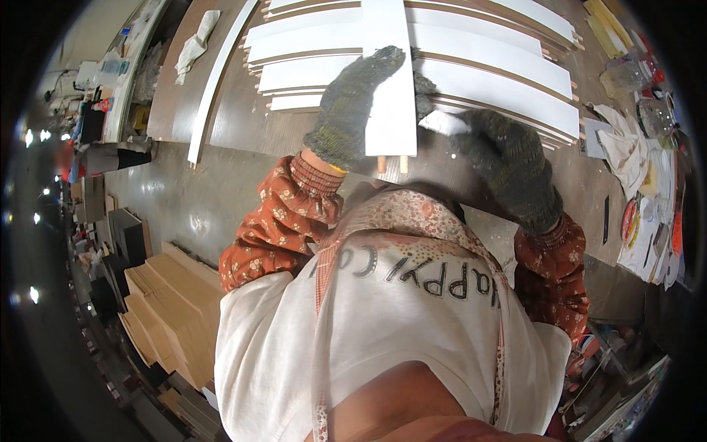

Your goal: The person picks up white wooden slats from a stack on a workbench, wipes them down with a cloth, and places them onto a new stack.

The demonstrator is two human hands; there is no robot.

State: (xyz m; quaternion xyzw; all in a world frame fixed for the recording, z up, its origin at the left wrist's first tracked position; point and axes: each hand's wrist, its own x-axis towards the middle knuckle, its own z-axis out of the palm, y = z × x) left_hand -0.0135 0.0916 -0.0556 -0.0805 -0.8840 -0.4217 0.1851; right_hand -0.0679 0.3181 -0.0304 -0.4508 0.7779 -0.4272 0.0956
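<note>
My left hand [350,110], in a dark knitted glove, grips a long white board [390,96] that points away from me. Dark glove fingertips show past the board's right edge. Two short wooden dowels [392,165] stick out of its near end. To the right, my right hand [512,166], gloved alike, is closed around a small white piece [445,123], held close to the board's right edge. That piece looks like a cloth or pad, but blur hides its exact kind. Behind the held board, several similar white boards [501,70] lie crosswise, with dowels at their ends.
The boards lie on a brown worktable [243,118]. A narrow white strip [213,88] and a crumpled white cloth [197,48] lie on its left part. Rags [626,147] and plastic bottles [626,77] crowd the right side. Stacked cardboard [169,309] stands at the lower left.
</note>
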